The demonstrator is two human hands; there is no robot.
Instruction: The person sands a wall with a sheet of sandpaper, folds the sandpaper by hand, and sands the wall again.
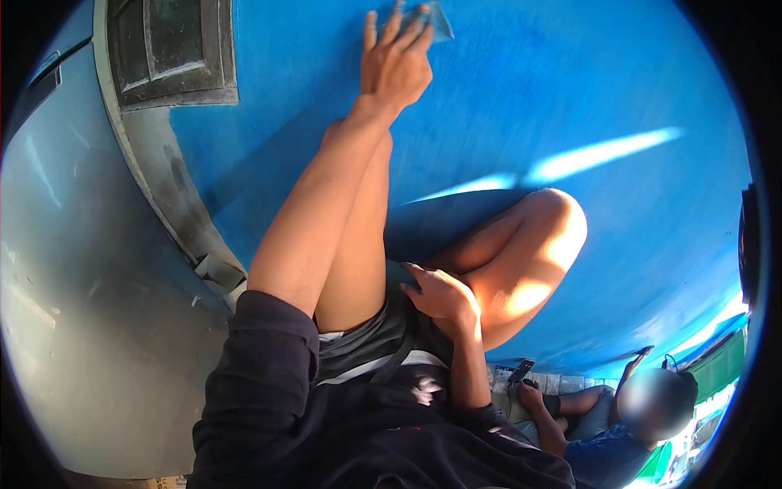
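Observation:
My left hand [395, 69] is stretched up against the blue wall [521, 106], its fingers spread. Under the fingertips lies a thin grey-blue sheet [440, 23], pressed to the wall; one corner sticks out to the right, and its kind is hard to make out. My right hand [444, 293] rests low in my lap, by the inner side of my bent right leg [529, 261]. Its fingers are loosely extended, with nothing visible in them.
A dark window frame [175, 49] is set in the wall at upper left. A large grey metallic panel [98, 269] stands close on my left. Lower right, another person [607, 448] sits by the wall, one hand near a dark phone-like object [521, 371]. Sunlight streaks the wall.

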